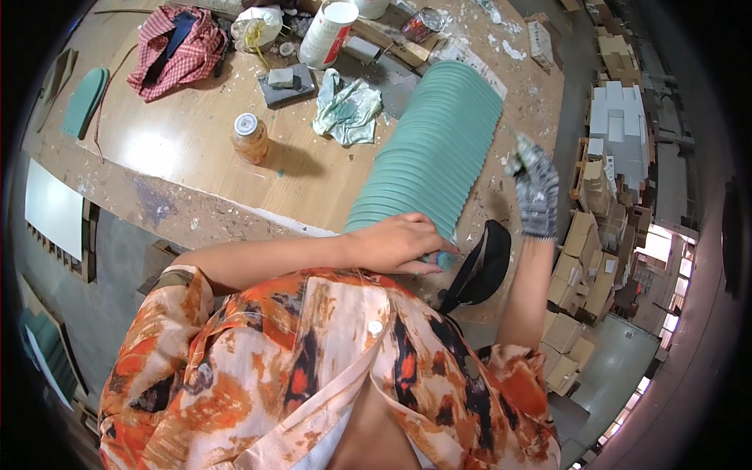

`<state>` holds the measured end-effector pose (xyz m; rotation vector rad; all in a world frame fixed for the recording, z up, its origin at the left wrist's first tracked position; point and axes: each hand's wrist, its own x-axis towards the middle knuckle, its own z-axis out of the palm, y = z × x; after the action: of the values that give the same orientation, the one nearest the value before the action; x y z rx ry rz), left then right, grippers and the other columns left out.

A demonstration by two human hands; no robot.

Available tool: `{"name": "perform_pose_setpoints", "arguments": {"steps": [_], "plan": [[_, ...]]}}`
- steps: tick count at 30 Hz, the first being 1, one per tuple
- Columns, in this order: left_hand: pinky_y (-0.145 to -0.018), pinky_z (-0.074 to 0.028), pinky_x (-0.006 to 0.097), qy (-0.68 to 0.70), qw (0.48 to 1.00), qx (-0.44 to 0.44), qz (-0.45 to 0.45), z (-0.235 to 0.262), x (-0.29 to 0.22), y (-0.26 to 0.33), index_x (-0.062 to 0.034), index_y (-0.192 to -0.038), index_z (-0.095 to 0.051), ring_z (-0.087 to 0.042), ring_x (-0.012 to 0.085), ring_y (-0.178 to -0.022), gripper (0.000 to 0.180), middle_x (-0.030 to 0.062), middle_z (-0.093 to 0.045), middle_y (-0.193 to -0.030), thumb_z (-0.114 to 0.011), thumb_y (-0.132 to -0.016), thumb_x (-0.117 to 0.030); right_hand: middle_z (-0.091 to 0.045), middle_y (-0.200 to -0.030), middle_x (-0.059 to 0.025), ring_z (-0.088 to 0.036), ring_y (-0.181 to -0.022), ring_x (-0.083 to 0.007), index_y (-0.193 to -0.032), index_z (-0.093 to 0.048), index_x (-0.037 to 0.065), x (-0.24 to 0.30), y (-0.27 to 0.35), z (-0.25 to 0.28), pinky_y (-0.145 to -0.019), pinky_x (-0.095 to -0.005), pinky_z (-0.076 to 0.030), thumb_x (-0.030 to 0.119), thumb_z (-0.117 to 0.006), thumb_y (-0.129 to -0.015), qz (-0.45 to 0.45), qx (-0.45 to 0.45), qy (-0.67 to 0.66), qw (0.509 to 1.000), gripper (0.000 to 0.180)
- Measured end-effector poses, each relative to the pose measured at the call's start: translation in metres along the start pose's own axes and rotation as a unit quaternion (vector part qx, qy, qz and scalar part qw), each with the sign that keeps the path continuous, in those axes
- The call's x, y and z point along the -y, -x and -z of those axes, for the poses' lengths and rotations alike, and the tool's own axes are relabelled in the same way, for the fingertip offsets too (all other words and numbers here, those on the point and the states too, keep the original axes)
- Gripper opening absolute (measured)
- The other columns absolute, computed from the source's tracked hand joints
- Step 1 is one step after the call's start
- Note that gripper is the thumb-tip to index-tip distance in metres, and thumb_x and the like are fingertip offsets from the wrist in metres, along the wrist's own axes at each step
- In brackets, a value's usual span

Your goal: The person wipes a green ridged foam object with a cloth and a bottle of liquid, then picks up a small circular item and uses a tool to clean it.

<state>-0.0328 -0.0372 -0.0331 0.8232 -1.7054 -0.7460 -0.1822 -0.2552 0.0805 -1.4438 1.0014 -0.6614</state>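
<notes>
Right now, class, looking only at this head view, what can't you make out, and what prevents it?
All in the head view:
- Blue-green item at the left hand: its full shape, partly covered by the fingers.
- Gloved right hand: whether its fingertips hold anything; they are small and blurred.
- Rearmost white container: its top, cut off by the upper edge.
- Red checked cloth: anything underneath, hidden by its folds.

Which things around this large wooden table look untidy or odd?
A crumpled, green-stained white cloth lies loose on the table, and white splotches mark its far-right surface. Also, the right hand wears a grey knitted glove while the left hand is bare, which looks mismatched.
</notes>
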Motion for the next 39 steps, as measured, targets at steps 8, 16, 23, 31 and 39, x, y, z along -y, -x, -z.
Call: {"name": "perform_pose_setpoints", "arguments": {"steps": [8,16,23,31,39], "plan": [[-0.093,-0.042,0.035,-0.041,0.997,-0.06,0.024,-0.011,0.011,-0.01,-0.009,-0.123,-0.059,-0.056,0.0237,-0.093,0.04,0.0064,-0.055,-0.086,-0.065,-0.09,-0.032,-0.07,-0.103,-0.001,-0.061,-0.091,-0.0111,-0.12,-0.066,0.006,-0.01,-0.109,0.024,-0.075,-0.0284,-0.051,0.011,-0.064,-0.091,0.078,0.06,0.345,0.933,0.029],[-0.079,-0.05,0.036,0.011,0.99,-0.045,0.133,-0.009,0.02,-0.014,-0.0108,-0.121,-0.057,-0.061,0.0251,-0.088,0.038,0.003,-0.063,-0.084,-0.067,-0.088,-0.029,-0.068,-0.1,-0.0127,-0.066,-0.09,-0.0233,-0.11,-0.068,0.009,-0.031,-0.153,0.013,-0.084,-0.0331,-0.052,0.001,-0.059,-0.087,0.188,0.088,0.536,0.818,0.027],[-0.084,-0.047,0.037,0.052,0.987,-0.014,0.154,-0.01,0.023,-0.016,-0.0073,-0.121,-0.051,-0.061,0.0315,-0.086,0.041,0.0106,-0.065,-0.088,-0.065,-0.089,-0.029,-0.064,-0.106,-0.0121,-0.062,-0.097,-0.0293,-0.11,-0.07,0.016,-0.024,-0.172,0.003,-0.091,-0.0388,-0.05,0.006,-0.06,-0.087,0.219,0.132,0.614,0.747,0.028],[-0.086,-0.048,0.036,0.059,0.982,0.008,0.18,-0.012,0.024,-0.014,-0.0072,-0.121,-0.051,-0.06,0.0305,-0.092,0.043,0.0105,-0.065,-0.093,-0.067,-0.087,-0.029,-0.061,-0.114,-0.0154,-0.061,-0.104,-0.0276,-0.113,-0.065,0.002,-0.018,-0.173,-0.015,-0.096,-0.0356,-0.049,-0.006,-0.059,-0.082,0.211,0.156,0.668,0.697,0.032],[-0.086,-0.048,0.035,0.072,0.985,-0.001,0.157,-0.013,0.027,-0.014,-0.0055,-0.121,-0.051,-0.061,0.0293,-0.092,0.043,0.0117,-0.065,-0.093,-0.066,-0.088,-0.028,-0.061,-0.116,-0.0152,-0.06,-0.107,-0.0269,-0.116,-0.063,0.001,-0.044,-0.201,0.031,-0.097,-0.0352,-0.048,-0.006,-0.059,-0.082,0.253,0.124,0.606,0.744,0.035]]}}
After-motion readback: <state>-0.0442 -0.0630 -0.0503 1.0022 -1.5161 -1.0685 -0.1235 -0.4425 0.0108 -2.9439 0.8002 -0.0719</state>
